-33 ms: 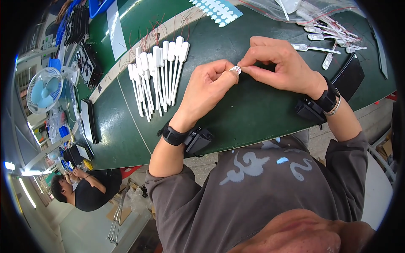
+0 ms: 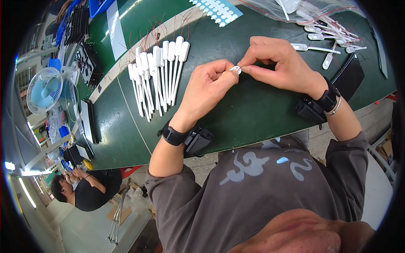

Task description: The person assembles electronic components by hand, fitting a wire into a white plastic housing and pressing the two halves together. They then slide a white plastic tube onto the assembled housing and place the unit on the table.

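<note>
left hand (image 2: 209,86) | right hand (image 2: 278,63) | small white piece (image 2: 235,69) pinched between both | no shift versus the earlier picture

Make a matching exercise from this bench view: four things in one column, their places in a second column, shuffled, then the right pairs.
Things
1. small white piece
2. row of white sticks
3. clear plastic bag
4. desk fan

Places
A. far right of the green table, by loose white parts
B. pinched between left hand and right hand
C. off the table's left end
D. on the table, left of the hands

Pairs: 1-B, 2-D, 3-A, 4-C
</note>
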Action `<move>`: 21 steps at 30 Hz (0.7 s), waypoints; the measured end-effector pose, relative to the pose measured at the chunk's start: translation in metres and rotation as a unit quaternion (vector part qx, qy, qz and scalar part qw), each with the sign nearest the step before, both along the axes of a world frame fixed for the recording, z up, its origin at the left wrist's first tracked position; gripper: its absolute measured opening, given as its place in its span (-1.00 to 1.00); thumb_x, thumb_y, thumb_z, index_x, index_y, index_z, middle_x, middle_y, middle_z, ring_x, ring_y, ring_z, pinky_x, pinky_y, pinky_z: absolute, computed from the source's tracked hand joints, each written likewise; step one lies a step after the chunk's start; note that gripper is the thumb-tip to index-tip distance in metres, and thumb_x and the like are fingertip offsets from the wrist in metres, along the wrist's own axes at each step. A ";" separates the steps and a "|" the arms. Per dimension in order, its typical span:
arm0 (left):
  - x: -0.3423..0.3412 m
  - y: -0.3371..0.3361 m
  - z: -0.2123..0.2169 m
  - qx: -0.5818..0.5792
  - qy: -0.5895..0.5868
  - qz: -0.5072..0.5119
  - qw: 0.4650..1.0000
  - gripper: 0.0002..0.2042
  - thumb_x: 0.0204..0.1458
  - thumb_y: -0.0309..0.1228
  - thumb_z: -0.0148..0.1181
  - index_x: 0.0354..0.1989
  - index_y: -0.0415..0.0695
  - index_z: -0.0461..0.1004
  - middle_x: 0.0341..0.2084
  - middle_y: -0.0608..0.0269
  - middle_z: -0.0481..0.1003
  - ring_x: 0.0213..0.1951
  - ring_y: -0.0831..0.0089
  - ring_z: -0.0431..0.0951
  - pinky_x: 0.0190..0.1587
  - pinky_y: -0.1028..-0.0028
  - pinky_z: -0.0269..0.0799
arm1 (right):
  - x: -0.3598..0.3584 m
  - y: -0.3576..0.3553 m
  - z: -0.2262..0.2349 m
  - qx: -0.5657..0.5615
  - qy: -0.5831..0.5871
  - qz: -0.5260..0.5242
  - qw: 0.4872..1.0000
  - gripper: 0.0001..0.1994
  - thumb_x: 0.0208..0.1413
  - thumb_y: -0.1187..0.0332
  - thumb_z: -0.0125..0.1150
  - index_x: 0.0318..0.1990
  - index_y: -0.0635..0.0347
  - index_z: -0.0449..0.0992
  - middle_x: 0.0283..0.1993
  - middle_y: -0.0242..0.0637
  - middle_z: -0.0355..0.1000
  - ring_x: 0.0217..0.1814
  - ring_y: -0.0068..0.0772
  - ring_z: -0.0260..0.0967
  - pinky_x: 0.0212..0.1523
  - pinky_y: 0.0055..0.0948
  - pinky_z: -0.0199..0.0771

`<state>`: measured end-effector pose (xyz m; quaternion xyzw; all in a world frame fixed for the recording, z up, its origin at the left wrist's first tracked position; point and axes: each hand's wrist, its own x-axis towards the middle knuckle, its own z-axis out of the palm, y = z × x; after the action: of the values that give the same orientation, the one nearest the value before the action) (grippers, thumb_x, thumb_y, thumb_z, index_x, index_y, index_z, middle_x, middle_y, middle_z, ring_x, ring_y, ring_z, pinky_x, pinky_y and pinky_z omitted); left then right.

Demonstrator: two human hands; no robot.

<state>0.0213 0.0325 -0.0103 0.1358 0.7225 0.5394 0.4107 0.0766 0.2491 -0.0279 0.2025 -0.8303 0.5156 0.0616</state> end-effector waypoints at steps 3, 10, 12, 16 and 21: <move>0.004 0.001 -0.003 -0.009 0.094 0.007 0.995 -0.80 0.12 -0.33 0.17 -0.43 -0.22 0.51 -0.69 0.46 0.37 -0.63 0.69 0.27 -0.56 0.56 0.14 | -0.001 0.002 -0.002 -0.038 -0.083 0.005 0.996 -0.94 0.08 0.51 0.29 -0.29 0.21 0.58 -0.49 -0.52 0.26 -0.51 -0.65 0.14 -0.47 -0.55 0.11; 0.014 0.007 -0.003 -0.069 0.337 0.006 0.939 -0.86 0.02 -0.36 0.22 -0.41 -0.17 0.54 -0.76 0.20 0.41 -0.69 0.35 0.46 -0.58 0.38 0.30 | -0.003 0.004 0.001 -0.153 -0.278 0.031 0.948 -0.91 0.17 0.41 0.30 -0.30 0.24 0.58 -0.47 -0.64 0.33 -0.43 -0.83 0.13 -0.41 -0.66 0.11; 0.016 0.009 -0.004 -0.081 0.361 0.005 0.929 -0.87 0.00 -0.36 0.22 -0.42 -0.16 0.55 -0.76 0.16 0.41 -0.70 0.28 0.48 -0.58 0.35 0.33 | -0.004 0.006 0.000 -0.147 -0.294 0.035 0.944 -0.89 0.18 0.38 0.30 -0.30 0.23 0.57 -0.46 -0.64 0.35 -0.41 -0.85 0.14 -0.40 -0.70 0.11; 0.018 0.009 -0.009 -0.083 0.427 -0.001 0.901 -0.90 -0.01 -0.38 0.23 -0.42 -0.14 0.55 -0.79 0.20 0.41 -0.71 0.24 0.48 -0.59 0.33 0.34 | -0.003 0.004 0.002 -0.144 -0.301 0.035 0.942 -0.88 0.19 0.37 0.29 -0.30 0.23 0.56 -0.47 -0.64 0.33 -0.41 -0.86 0.12 -0.40 -0.71 0.09; 0.018 0.008 -0.010 -0.090 0.422 0.003 0.902 -0.90 -0.01 -0.38 0.23 -0.42 -0.14 0.55 -0.78 0.20 0.41 -0.71 0.24 0.48 -0.59 0.33 0.33 | -0.001 0.002 -0.004 -0.146 -0.303 0.034 0.941 -0.89 0.19 0.39 0.26 -0.31 0.23 0.51 -0.49 -0.67 0.26 -0.44 -0.86 0.07 -0.42 -0.69 0.06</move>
<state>0.0393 0.0410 -0.0198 0.3111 0.8741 0.3651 0.0768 0.0752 0.2508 -0.0315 0.0532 -0.7177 0.6701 -0.1818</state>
